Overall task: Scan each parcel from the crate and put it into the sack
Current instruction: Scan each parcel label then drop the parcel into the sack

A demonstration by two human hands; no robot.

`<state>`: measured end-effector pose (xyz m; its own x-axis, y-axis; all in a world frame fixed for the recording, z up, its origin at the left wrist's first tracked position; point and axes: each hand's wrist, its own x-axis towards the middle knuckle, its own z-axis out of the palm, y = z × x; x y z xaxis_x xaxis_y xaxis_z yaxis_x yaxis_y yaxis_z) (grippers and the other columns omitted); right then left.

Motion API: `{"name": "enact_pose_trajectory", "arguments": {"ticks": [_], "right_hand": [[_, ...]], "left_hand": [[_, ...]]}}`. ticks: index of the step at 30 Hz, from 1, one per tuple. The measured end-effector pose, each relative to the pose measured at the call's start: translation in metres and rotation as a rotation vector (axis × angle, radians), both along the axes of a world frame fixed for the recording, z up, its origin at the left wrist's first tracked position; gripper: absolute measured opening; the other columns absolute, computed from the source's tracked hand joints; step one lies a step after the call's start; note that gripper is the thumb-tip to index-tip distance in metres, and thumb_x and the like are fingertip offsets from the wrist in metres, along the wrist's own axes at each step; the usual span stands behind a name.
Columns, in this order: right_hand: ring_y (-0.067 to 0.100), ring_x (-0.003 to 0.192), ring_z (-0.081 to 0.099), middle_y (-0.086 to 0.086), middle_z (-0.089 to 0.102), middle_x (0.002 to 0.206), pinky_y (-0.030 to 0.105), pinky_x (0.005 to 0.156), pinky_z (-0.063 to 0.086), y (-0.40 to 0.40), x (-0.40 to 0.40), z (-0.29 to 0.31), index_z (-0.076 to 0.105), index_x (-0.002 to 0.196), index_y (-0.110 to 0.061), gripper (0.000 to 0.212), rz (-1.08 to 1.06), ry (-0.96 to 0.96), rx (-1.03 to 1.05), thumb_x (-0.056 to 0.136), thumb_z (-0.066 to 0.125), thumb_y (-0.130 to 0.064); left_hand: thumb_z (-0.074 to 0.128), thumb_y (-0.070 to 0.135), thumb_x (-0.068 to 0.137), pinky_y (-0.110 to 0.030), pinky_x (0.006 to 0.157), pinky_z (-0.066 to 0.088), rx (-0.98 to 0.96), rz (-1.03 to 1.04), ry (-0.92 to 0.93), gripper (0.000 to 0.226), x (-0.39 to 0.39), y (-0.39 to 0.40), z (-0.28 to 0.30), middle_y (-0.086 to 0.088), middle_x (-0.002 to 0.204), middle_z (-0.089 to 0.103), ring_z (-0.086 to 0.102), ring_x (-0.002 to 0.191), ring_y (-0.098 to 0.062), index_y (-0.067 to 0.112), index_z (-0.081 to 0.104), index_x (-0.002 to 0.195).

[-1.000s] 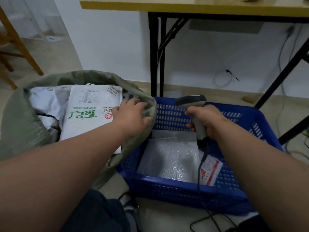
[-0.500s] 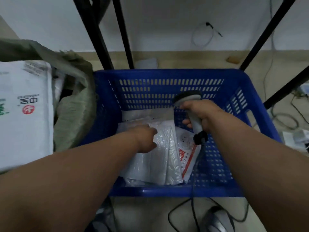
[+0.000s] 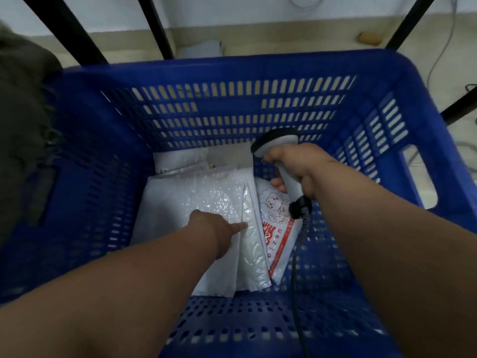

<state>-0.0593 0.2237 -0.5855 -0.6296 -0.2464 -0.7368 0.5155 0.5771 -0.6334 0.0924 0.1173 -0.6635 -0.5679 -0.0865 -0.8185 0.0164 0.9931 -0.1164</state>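
Fingers (image 3: 240, 226) of your left hand (image 3: 216, 226) now press the bubble-wrap parcel (image 3: 196, 202) deeper in the crate (image 3: 232, 65); your right hand (image 3: 296, 166) still grips the scanner (image 3: 281, 161) above it.

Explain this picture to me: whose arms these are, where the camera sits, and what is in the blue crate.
There is no machine here: a person wears one camera on the head, looking down at both arms. The left hand reaches into the crate and touches a bubble mailer; whether it has a grip yet is unclear. The right hand holds a corded scanner above a printed parcel lying beside the mailer. The sack shows at the left edge.
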Motion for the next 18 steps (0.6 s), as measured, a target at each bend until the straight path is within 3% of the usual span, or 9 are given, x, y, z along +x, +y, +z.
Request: {"name": "enact_pose_trajectory", "arguments": {"ticks": [2,5,9,11,12,14,16,18], "right_hand": [[0.014,0.044,0.065,0.009,0.063,0.085,0.023,0.041,0.050,0.004,-0.003,-0.005,0.057,0.103,-0.012,0.026,0.001,0.011,0.015,0.084,0.072,-0.023],[0.017,0.057,0.068,0.011,0.064,0.090,0.024,0.042,0.051,0.012,-0.004,-0.005,0.054,0.092,-0.014,0.021,0.000,0.036,0.025,0.084,0.071,-0.024],[0.018,0.060,0.068,0.012,0.065,0.089,0.024,0.042,0.050,0.018,-0.003,0.008,0.055,0.109,-0.009,0.034,-0.026,0.081,0.025,0.083,0.072,-0.024],[0.018,0.057,0.067,0.011,0.064,0.089,0.022,0.038,0.047,0.020,0.001,0.022,0.055,0.114,-0.008,0.038,-0.022,0.110,0.021,0.083,0.072,-0.023],[0.018,0.057,0.067,0.011,0.064,0.088,0.022,0.037,0.047,0.021,0.003,0.029,0.055,0.115,-0.008,0.040,-0.020,0.127,0.015,0.083,0.072,-0.024],[0.018,0.058,0.067,0.009,0.064,0.088,0.021,0.037,0.046,0.022,0.009,0.048,0.056,0.116,-0.008,0.041,-0.013,0.163,0.006,0.083,0.072,-0.025],[0.017,0.056,0.066,0.008,0.063,0.088,0.021,0.038,0.046,0.025,0.016,0.072,0.057,0.116,-0.008,0.040,-0.007,0.199,-0.001,0.083,0.072,-0.026],[0.016,0.052,0.065,0.009,0.064,0.087,0.021,0.039,0.047,0.029,0.024,0.099,0.058,0.112,-0.007,0.037,-0.013,0.250,-0.019,0.083,0.072,-0.025]], "left_hand": [[0.038,0.036,0.103,-0.044,0.090,0.044,0.027,0.047,0.063,0.052,-0.006,-0.001,-0.001,-0.003,0.142,0.048,0.051,0.125,-0.027,0.041,0.019,0.152],[0.037,0.044,0.103,-0.039,0.082,0.049,0.057,0.153,0.279,0.038,-0.014,-0.005,0.006,-0.004,0.123,0.058,0.057,0.113,-0.026,0.022,0.051,0.131],[0.053,0.036,0.096,-0.034,0.078,0.044,0.083,0.409,0.548,0.024,-0.014,-0.023,0.029,-0.007,0.114,0.062,0.060,0.106,-0.030,0.019,0.054,0.112],[0.057,0.025,0.092,-0.031,0.074,0.043,0.074,0.594,0.704,0.013,-0.008,-0.031,0.048,-0.007,0.106,0.062,0.061,0.098,-0.030,0.025,0.046,0.101],[0.058,0.021,0.091,-0.031,0.071,0.042,0.075,0.700,0.790,0.020,-0.005,-0.034,0.060,-0.007,0.099,0.062,0.061,0.090,-0.030,0.027,0.040,0.100],[0.058,0.015,0.091,-0.033,0.063,0.045,0.164,0.907,0.933,0.032,0.003,-0.039,0.086,-0.005,0.088,0.057,0.056,0.074,-0.027,0.027,0.036,0.111],[0.056,0.011,0.093,-0.032,0.061,0.040,0.276,1.026,1.007,0.041,0.010,-0.042,0.115,-0.004,0.095,0.057,0.051,0.073,-0.022,0.020,0.040,0.129],[0.051,0.010,0.094,-0.030,0.063,0.038,0.344,1.052,1.069,0.026,0.019,-0.044,0.146,-0.007,0.102,0.062,0.052,0.076,-0.020,0.014,0.055,0.120]]}}
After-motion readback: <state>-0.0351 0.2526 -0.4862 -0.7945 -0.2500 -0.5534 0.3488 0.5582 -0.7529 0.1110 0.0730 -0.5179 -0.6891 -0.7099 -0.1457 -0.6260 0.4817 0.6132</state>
